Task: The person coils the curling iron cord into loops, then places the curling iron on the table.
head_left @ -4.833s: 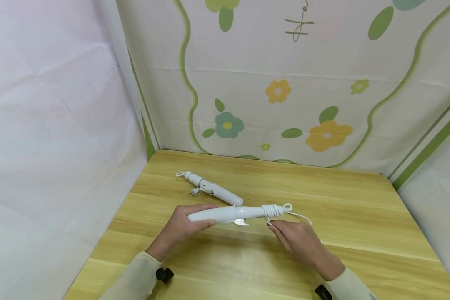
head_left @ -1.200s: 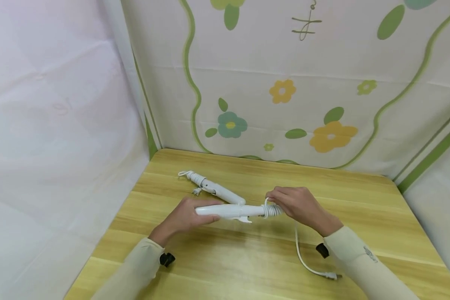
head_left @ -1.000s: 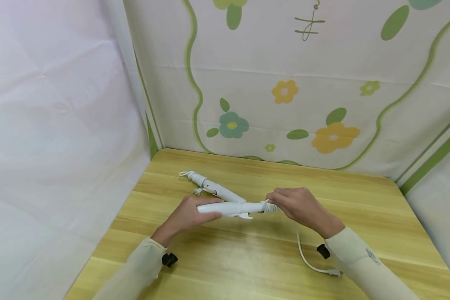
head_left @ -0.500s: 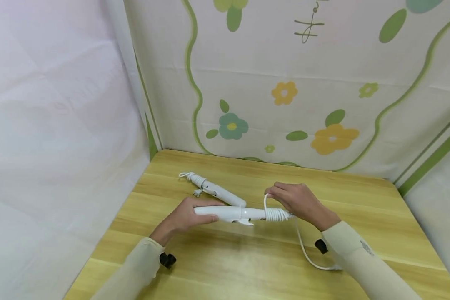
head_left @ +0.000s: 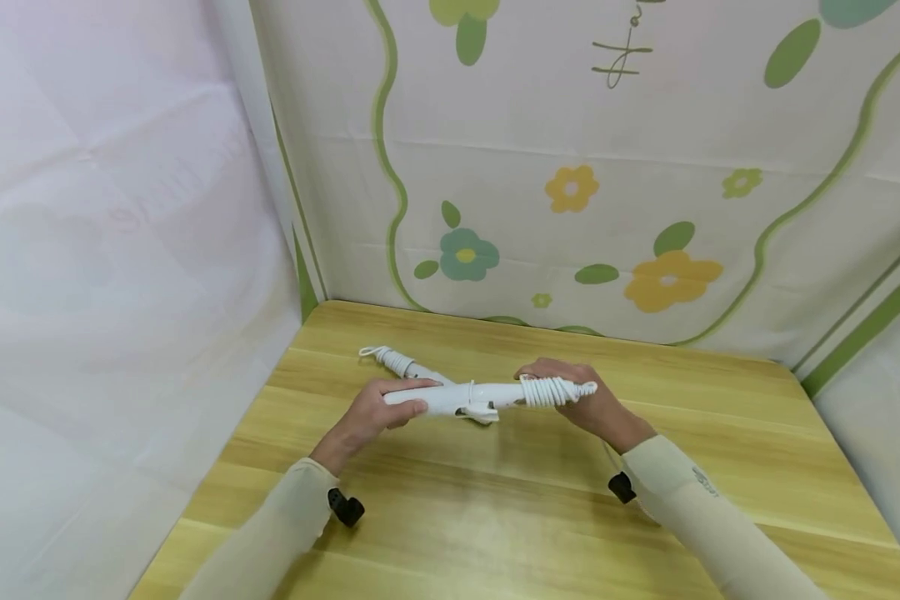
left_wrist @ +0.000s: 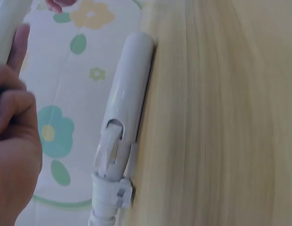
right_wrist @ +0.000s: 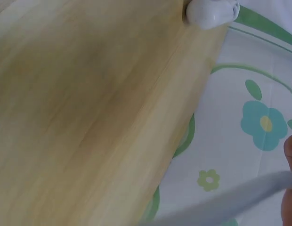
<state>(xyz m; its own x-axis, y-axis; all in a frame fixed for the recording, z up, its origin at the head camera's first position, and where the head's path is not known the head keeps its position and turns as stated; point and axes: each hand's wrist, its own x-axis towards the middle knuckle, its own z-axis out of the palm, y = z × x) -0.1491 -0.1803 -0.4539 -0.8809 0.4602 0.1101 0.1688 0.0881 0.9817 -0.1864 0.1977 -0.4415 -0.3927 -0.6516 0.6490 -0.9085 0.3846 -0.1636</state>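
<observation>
My left hand (head_left: 367, 414) grips the smooth, thick end of a white curling iron (head_left: 435, 400), thumb in front and fingers behind. It is held level above the table, its small lever (head_left: 482, 412) pointing down toward me. White cord (head_left: 547, 391) is wound in several turns round its narrow right end. Behind those turns is my right hand (head_left: 598, 414), its fingertips pinching the loose cord; a blurred strand of cord (right_wrist: 240, 200) runs from that hand in the right wrist view. A second white curling iron (left_wrist: 128, 84), cord wrapped too, lies on the table behind the first.
The wood-grain table (head_left: 495, 525) extends under both hands. A white cloth wall with printed flowers (head_left: 525, 233) stands along its back edge, and a plain white cloth (head_left: 120, 292) hangs at the left. Black wrist cameras (head_left: 347, 507) sit under both forearms.
The held curling iron has risen and now overlaps the second one more. My right hand has gone from in front of the cord turns, over the top, to behind them.
</observation>
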